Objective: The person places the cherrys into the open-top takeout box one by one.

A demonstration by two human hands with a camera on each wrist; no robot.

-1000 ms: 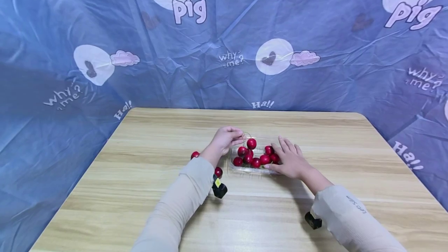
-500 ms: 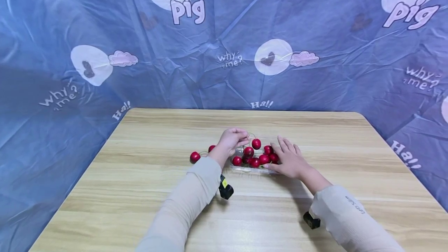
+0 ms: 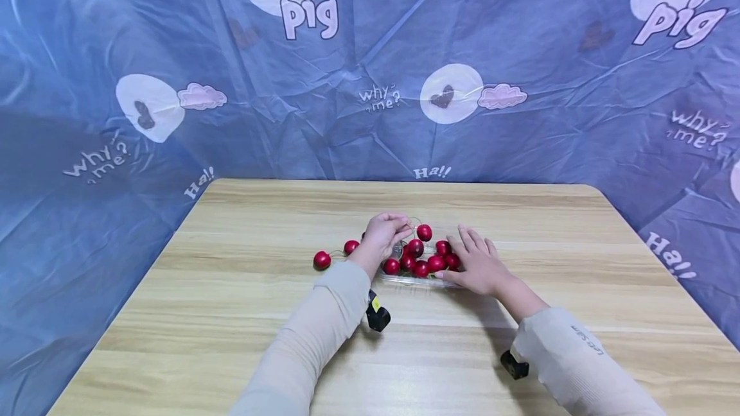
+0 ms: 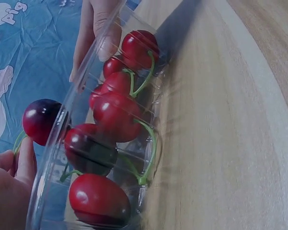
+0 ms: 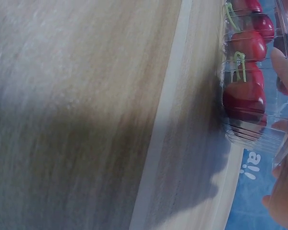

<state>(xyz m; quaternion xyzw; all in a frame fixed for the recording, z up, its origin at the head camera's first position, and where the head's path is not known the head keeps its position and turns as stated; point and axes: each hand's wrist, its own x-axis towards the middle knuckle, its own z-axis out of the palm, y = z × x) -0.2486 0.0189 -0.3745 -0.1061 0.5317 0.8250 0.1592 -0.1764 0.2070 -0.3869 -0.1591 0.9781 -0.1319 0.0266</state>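
Note:
A clear plastic box (image 3: 424,280) on the table holds several red cherries (image 4: 117,117) with green stems. My left hand (image 3: 385,234) pinches thin stems above the box's left end. From them a cherry (image 3: 424,232) hangs over the box; a darker cherry (image 3: 415,248) just below seems to hang from the same stems. In the left wrist view, the dark cherry (image 4: 41,120) by the fingertips is beyond the box wall. My right hand (image 3: 478,265) rests over the box's right end, fingers spread and fairly straight, thumb at the near rim. It partly covers the cherries there.
Left of the box, a cherry (image 3: 322,260) and another cherry (image 3: 351,247) lie on the wooden table (image 3: 231,313), joined by a stem. Part of a further dark cherry shows behind my left hand. A blue printed cloth (image 3: 324,127) hangs behind the table.
My left hand has shifted slightly right with the hanging cherries, then lifted them a little. Cherries on the table at left have come into view from behind the arm. The right hand stays put.

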